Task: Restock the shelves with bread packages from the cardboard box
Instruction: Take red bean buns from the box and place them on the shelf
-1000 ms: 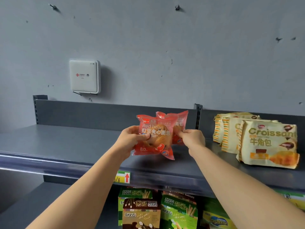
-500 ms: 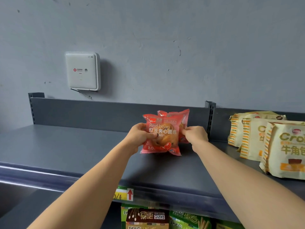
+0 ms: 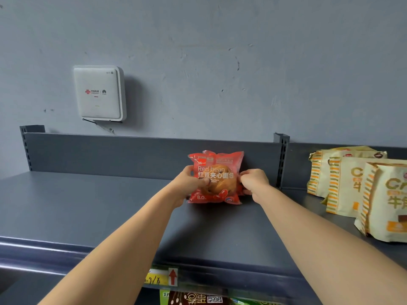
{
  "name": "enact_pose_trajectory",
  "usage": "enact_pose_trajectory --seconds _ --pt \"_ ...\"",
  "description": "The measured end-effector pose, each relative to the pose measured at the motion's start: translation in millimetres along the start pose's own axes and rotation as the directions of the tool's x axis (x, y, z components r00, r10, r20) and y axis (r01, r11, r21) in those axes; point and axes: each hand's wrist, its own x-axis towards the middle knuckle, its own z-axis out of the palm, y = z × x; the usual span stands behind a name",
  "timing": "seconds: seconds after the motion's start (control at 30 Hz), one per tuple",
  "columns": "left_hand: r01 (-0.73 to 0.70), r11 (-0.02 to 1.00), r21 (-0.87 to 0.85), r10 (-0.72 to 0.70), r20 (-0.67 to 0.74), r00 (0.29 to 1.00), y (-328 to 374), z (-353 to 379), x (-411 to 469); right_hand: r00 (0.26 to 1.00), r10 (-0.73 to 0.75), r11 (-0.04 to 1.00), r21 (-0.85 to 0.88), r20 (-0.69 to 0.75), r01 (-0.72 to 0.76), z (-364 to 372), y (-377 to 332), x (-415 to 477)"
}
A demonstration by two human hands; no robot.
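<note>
Presently the left hand (image 3: 189,183) is curled round the left edge of the red bean bread package (image 3: 217,186), and its right edge is pinched by the right hand (image 3: 253,183). The package is held directly between them, equally near both, upright with its lower seam on the top shelf (image 3: 88,205) and its face turned outward. It is set close before the back panel (image 3: 132,155). A second red package seems tucked behind it. Croissant bags (image 3: 352,186) are stood well apart, rightward.

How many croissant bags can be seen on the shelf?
3, overlapping at the right of the shelf: back bag, middle bag, front bag cut by the picture's edge. More may be hidden.
</note>
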Motion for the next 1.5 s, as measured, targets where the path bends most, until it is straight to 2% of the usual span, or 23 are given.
enact_pose_trajectory --seconds 0.13,0.27,0.47,0.6,0.9,1.1,1.27,1.5 --pt "0.053 0.998 -0.038 -0.048 0.105 0.993 -4 -5 5 0.998 0.026 0.999 0.020 0.064 -0.027 3 1 3" --pt "0.053 0.997 -0.059 -0.042 0.175 0.984 -4 -2 6 0.998 -0.057 0.997 -0.055 -0.004 0.057 2 0 1" --pt "0.036 0.998 -0.056 -0.026 0.170 0.985 -4 -2 7 0.991 -0.023 0.992 0.116 -0.135 0.038 -2 7 7" --pt "0.034 0.999 -0.027 -0.032 0.089 0.996 -7 0 13 0.999 0.004 0.987 0.161 -0.053 0.005 3 9 11" --pt "0.054 0.998 0.022 -0.055 0.046 0.997 -4 -1 8 1.000 0.003 0.998 0.063 0.016 -0.004 2 6 5" --pt "0.091 0.987 0.134 -0.090 -0.009 0.996 -2 -3 -1 0.999 -0.016 1.000 -0.023 0.038 0.017 -13 -6 -21" --pt "0.077 0.971 0.225 -0.070 -0.039 0.997 -5 -2 -14 0.998 -0.048 0.991 -0.120 0.034 0.051 -25 -6 -46" --pt "0.007 0.951 0.309 -0.004 -0.008 1.000 -7 -2 -49 0.997 -0.072 0.971 -0.227 0.005 0.071 -39 2 -89"
